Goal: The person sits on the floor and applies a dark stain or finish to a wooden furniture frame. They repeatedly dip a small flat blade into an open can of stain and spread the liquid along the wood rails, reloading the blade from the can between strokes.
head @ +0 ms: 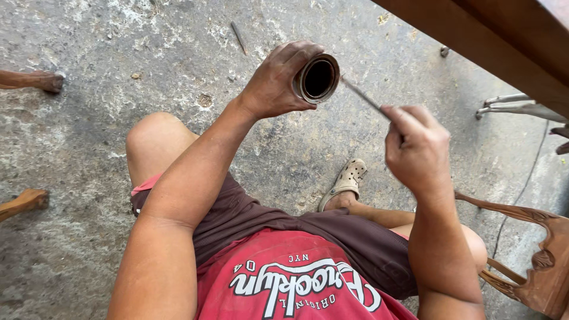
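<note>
- The left hand (274,83) was wrapped around a short, dark, rust-stained metal can (316,79), fingers curled over its side; the can's open round mouth faced the camera.
- The can was held in the air above the grey, stained concrete floor (178,53), in front of the person's raised left knee (155,137). Its inside looked dark; contents could not be told.
- The right hand (417,148) was closed, fingers pressed together on the near end of a thin, straight, grey metal rod (366,99). Motion blur on this hand; exact finger placement on the rod could not be told.
- The rod ran up and to the left from the right hand, its far end at the rim of the can. Whether the tip touched the rim or passed just behind it could not be told.
- The two hands were near each other, joined only by the rod.
- The person was seated, wearing a red printed shirt (284,278) and dark maroon shorts (249,216); one foot in a pale perforated clog (347,181) rested on the floor below the right hand.
- A carved brown wooden chair part (542,261) stood just beside the right knee. A brown wooden beam (504,35) crossed the upper right corner.
- Brown wooden furniture legs (29,80) lay at the left edge, well apart from both hands. A thin dark cable (527,184) ran over the floor at the right.
</note>
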